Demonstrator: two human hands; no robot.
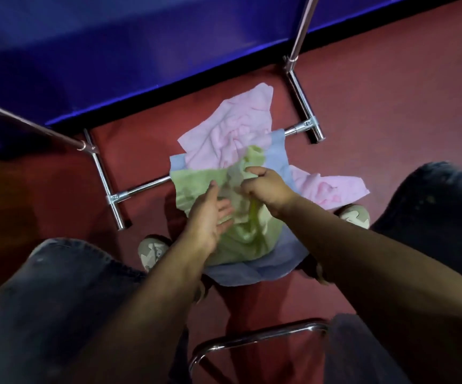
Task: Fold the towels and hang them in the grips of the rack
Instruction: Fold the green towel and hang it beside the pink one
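Note:
A heap of towels lies on the red floor over the base bar of a chrome rack (141, 187). A crumpled green towel (196, 184) is on top, a blue towel (252, 270) under it, and a pink towel (235, 128) behind, with another pink piece (326, 189) at the right. My right hand (265, 187) pinches a bunched fold of the green towel near its middle. Fingers straight, my left hand (210, 217) rests open on the green towel just left of the right hand. The rack's grips are out of view.
Two chrome uprights (301, 31) rise from the rack's feet at left and right. A blue padded wall (113, 51) runs behind the rack. My knees in dark jeans and my shoes (152, 250) flank the heap. A chrome chair tube (252, 339) curves below.

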